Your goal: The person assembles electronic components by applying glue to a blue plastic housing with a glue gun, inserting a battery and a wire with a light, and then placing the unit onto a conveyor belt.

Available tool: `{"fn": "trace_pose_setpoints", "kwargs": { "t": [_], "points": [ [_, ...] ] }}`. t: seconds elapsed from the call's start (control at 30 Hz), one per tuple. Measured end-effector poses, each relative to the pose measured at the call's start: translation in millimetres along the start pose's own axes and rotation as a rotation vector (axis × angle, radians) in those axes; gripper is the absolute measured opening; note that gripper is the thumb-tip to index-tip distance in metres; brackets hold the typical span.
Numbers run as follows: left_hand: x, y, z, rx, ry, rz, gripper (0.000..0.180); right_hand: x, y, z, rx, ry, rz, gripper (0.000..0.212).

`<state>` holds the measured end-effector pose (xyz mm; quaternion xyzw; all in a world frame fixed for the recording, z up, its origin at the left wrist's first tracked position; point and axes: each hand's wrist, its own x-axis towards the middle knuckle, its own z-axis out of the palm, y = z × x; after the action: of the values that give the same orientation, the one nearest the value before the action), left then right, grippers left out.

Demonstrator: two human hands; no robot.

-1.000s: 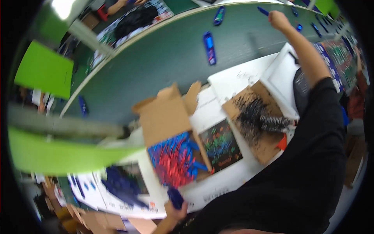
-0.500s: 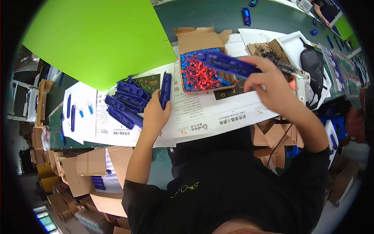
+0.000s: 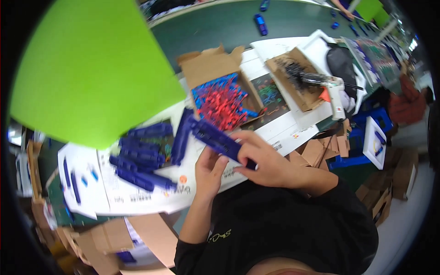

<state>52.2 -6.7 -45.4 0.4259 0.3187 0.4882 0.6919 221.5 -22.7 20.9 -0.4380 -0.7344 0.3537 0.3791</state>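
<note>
Brought nearer the left hand [image 3: 209, 178], whose grip cannot be told, one navy casing [image 3: 215, 137] is clasped by the right hand [image 3: 268, 164].

Lime-green panel [image 3: 91, 73] at left, red-clad person [image 3: 409, 104] far right

The casing [image 3: 219, 141] in the grip is dark blue, the carton [image 3: 208, 68] beyond it brown, the panel [image 3: 94, 75] leftward lime green.
</note>
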Motion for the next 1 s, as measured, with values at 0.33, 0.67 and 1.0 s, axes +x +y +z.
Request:
{"fn": "trace_pose_setpoints", "kwargs": {
  "t": [0.33,0.67,1.0],
  "points": [
    [2,-36,-21,-0.420,0.174,-0.139,0.037,87,93,-60,-0.981,0.137,0.074,0.031],
    [2,-31,-26,-0.380,0.062,-0.181,0.045,108,110,-28,-1.281,-0.064,0.202,0.021],
    [4,-23,-27,-0.352,0.066,-0.163,0.049,98,60,-80,-0.015,0.478,0.422,0.027]
  ]
}}
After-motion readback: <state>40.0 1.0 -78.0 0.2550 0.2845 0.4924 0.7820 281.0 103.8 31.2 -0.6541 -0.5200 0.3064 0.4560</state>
